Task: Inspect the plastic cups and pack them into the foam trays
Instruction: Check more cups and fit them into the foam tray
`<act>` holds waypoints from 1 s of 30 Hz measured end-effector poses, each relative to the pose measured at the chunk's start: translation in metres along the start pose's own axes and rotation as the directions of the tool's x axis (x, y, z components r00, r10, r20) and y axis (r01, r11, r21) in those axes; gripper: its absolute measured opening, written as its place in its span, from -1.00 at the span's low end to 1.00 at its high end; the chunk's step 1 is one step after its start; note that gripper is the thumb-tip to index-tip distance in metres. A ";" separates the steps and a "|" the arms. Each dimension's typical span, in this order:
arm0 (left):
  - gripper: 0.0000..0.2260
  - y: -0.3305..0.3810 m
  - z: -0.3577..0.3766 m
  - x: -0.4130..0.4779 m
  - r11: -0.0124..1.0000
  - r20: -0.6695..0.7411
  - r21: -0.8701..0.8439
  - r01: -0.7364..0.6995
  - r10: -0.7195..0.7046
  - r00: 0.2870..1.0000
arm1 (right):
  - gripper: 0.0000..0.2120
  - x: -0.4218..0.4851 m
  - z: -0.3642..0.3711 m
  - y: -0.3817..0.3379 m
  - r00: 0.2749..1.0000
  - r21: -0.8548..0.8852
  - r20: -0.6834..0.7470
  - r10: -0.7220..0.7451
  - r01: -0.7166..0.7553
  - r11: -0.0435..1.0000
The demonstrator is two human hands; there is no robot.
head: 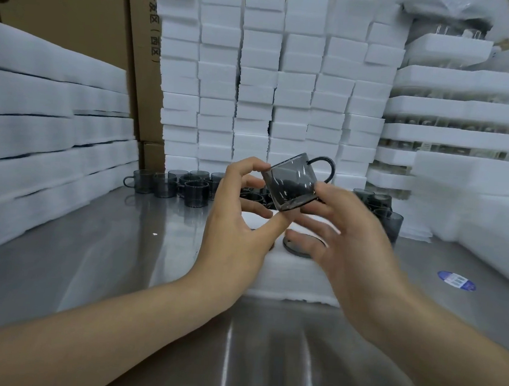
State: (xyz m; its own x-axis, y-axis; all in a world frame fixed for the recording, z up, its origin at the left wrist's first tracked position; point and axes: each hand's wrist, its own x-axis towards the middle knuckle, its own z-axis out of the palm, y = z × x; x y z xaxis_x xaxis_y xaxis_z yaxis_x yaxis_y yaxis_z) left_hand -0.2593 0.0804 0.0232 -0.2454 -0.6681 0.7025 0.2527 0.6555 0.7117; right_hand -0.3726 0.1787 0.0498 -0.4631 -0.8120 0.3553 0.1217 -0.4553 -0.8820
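Note:
A smoky grey transparent cup (pixel 293 182) with a dark handle is held tilted in the air above the table's middle. My left hand (pixel 239 219) pinches its rim side with thumb and fingertips. My right hand (pixel 344 230) holds its base end with thumb and fingers. Below them lies a white foam tray (pixel 289 274) with a round dark cup rim (pixel 300 246) showing in one hole. Several more grey cups (pixel 184 184) stand on the table behind, and others (pixel 383 209) stand at the right.
The steel table (pixel 120 258) has tall stacks of white foam blocks (pixel 256 80) at the back. Foam trays are piled at the left (pixel 38 133) and filled trays at the right (pixel 466 118). Cardboard boxes (pixel 78 11) stand behind. A blue sticker (pixel 456 280) lies at the right.

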 end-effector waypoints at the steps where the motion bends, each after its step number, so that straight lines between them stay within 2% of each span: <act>1: -0.50 -0.001 0.000 0.000 1.000 -0.001 0.015 -0.005 0.006 1.000 | -0.75 0.002 -0.003 -0.001 0.997 -0.099 -0.036 -0.073 0.069 0.993; 4: -0.48 -0.003 -0.001 -0.001 0.994 -0.016 0.103 -0.032 0.034 0.999 | -0.88 0.007 -0.011 -0.006 0.953 -0.418 -0.012 -0.303 0.271 0.867; 7: -0.43 -0.006 -0.004 -0.001 0.979 -0.018 0.198 -0.042 0.046 0.999 | -0.87 0.013 -0.022 -0.008 0.930 -0.523 0.000 -0.367 0.312 0.793; 11: -0.43 -0.006 -0.008 -0.001 0.961 0.037 0.266 -0.079 0.072 0.997 | -0.86 0.022 -0.034 -0.010 0.951 -0.519 -0.028 -0.308 0.250 0.818; 14: -0.51 -0.009 -0.013 0.006 0.979 0.060 0.203 -0.014 0.002 0.998 | -0.85 0.028 -0.042 -0.013 0.936 -0.485 -0.114 -0.333 0.241 0.841; 17: -0.52 -0.021 -0.022 0.019 0.968 0.051 0.128 0.216 -0.224 0.973 | -0.83 0.034 -0.054 -0.019 0.896 -0.460 -0.260 -0.360 0.213 0.862; 19: -0.45 -0.028 -0.028 0.035 0.897 0.079 0.087 0.433 -0.440 0.895 | -0.81 0.037 -0.061 -0.020 0.874 -0.441 -0.334 -0.353 0.186 0.878; 21: -0.38 -0.033 -0.036 0.039 0.813 0.153 0.048 0.580 -0.579 0.801 | -0.80 0.039 -0.067 -0.018 0.869 -0.426 -0.378 -0.318 0.142 0.893; 24: -0.37 -0.039 -0.037 0.044 0.785 0.162 0.059 0.617 -0.618 0.770 | -0.80 0.040 -0.072 -0.012 0.888 -0.389 -0.397 -0.230 0.063 0.919; 28: -0.33 -0.029 -0.042 0.049 0.750 0.173 0.095 0.655 -0.660 0.731 | -0.80 0.041 -0.076 -0.015 0.884 -0.349 -0.430 -0.182 0.023 0.937; 30: -0.58 -0.039 -0.046 0.046 0.785 0.125 0.010 0.620 -0.616 0.778 | -0.77 0.041 -0.078 -0.019 0.872 -0.336 -0.460 -0.167 0.003 0.942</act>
State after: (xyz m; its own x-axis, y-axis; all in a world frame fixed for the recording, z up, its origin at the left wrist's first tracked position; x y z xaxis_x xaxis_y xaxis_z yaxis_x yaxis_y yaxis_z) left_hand -0.2373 0.0081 0.0275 -0.4633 -0.8794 0.1090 0.0369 0.1037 0.9939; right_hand -0.4621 0.1823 0.0567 -0.8280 -0.4641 0.3147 -0.1819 -0.3086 -0.9337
